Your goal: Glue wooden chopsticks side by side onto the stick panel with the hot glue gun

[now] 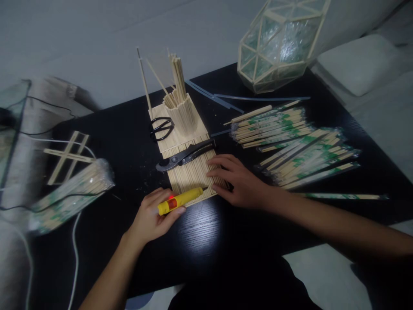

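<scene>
My left hand is closed round a yellow pen-shaped tool with an orange-red section and a dark tip pointing right. It is near the front edge of a flat panel of pale wooden sticks. My right hand rests at the panel's right side, its fingers apart and bent over the sticks. Across the panel lies a dark hand cutter. Behind it, black-handled scissors lean beside a stick-walled holder filled with upright sticks.
Wrapped chopsticks are heaped on the right of the black table. Clear thin rods lie behind them, near a faceted framed object. At left are a chopstick bundle, a stick frame and a white cable.
</scene>
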The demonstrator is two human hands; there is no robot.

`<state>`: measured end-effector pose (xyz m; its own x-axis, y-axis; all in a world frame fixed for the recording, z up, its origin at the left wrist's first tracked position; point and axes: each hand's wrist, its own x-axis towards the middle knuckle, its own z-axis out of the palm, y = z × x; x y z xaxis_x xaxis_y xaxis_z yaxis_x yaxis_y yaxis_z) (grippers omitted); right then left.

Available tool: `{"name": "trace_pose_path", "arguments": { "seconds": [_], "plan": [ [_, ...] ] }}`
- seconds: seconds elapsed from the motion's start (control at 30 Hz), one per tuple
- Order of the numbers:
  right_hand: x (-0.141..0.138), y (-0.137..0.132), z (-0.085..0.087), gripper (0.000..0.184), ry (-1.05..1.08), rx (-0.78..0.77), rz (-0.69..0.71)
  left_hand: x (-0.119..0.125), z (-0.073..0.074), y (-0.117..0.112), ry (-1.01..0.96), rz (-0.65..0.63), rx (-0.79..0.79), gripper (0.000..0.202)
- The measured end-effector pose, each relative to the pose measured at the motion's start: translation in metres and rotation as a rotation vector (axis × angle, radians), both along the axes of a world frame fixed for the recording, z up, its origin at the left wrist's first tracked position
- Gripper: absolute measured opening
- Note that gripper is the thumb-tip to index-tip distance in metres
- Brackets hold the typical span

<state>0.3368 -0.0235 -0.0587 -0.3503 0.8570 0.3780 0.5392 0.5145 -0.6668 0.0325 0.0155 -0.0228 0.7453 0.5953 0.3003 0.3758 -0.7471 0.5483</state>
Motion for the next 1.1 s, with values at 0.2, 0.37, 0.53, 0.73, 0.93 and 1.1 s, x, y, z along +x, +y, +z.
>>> {"name": "trace_pose_path", "arguments": {
  "seconds": [0.2,0.37,0.53,0.73,0.93,1.1],
  "plan": [
    [-0.0003,0.0005,-0.0015,0.022,0.008,0.014,0.003,0.0007,-0.0028,-0.0003,-0.013,-0.031,0.016,0.023],
    [0.0000,0.0011,-0.0023,0.021,0.019,0.006,0.001,0.0016,-0.0043,-0.0005,-0.024,-0.040,0.020,0.023],
    [0.0002,0.0009,-0.0026,0.020,0.022,-0.003,0.013,0.0014,-0.0035,-0.0004,-0.010,-0.040,0.013,0.023],
    [-0.0001,0.0004,-0.0025,0.021,0.025,-0.025,0.008,0.0015,-0.0030,0.0004,-0.008,-0.054,0.019,0.023],
    [-0.0002,0.0003,-0.0022,0.017,0.023,-0.007,0.001,0.0028,-0.0014,0.0001,-0.009,-0.051,0.009,0.020],
    [-0.0006,0.0002,-0.0018,0.020,0.008,-0.003,0.003,0.0032,-0.0015,0.0002,-0.007,-0.052,0.021,0.023]
  ]
}}
